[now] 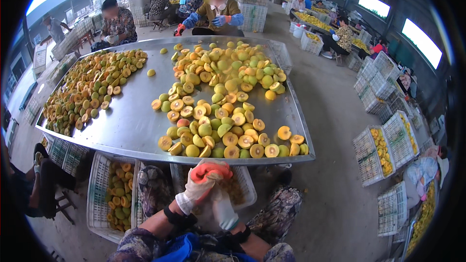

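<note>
My left hand point(198, 188), in a white glove with an orange-coated palm, is held just off the table's near edge with its fingers curled closed. Against it from below and to the right comes my right hand point(223, 209), in a pale glove, its fingers mostly hidden behind the left one. Whatever lies between the two hands is hidden. Under them, between my knees, sits a white plastic basket point(248, 190) with yellow fruit pieces in it. Right beyond the hands, halved peaches point(231, 139), yellow-green with some cut faces up, are spread on the metal table point(128, 131).
A second pile of halved peaches point(92, 87) covers the table's left side. White crates of fruit stand beside my left leg point(99, 191) and at the right point(369, 157). A gloved co-worker point(221, 14) sits across the table; another person's leg point(53, 184) is at the left.
</note>
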The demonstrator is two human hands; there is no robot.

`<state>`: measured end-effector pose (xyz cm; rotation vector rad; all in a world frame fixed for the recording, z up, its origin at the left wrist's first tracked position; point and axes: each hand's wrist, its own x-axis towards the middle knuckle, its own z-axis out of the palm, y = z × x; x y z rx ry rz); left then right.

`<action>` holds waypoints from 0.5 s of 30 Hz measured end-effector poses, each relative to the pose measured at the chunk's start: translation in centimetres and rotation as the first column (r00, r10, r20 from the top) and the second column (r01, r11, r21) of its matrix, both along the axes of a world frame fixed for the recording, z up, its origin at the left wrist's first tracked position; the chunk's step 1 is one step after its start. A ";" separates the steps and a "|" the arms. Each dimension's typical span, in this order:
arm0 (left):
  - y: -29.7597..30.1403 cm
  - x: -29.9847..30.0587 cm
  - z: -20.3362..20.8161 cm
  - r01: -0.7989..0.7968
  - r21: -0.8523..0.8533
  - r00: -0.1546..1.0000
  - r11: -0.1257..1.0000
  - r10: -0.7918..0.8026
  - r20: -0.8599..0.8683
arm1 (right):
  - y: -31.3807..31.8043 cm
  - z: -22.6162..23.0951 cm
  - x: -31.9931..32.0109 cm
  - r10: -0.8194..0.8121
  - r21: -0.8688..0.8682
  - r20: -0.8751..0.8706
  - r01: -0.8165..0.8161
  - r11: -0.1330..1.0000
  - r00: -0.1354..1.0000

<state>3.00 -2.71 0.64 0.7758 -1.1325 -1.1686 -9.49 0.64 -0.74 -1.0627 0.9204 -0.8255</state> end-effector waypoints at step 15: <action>-0.6 -1.0 -0.1 0.073 0.206 0.934 0.976 0.006 -0.357 | -3.1 -0.9 -1.5 0.025 -0.038 0.047 -0.023 0.999 0.999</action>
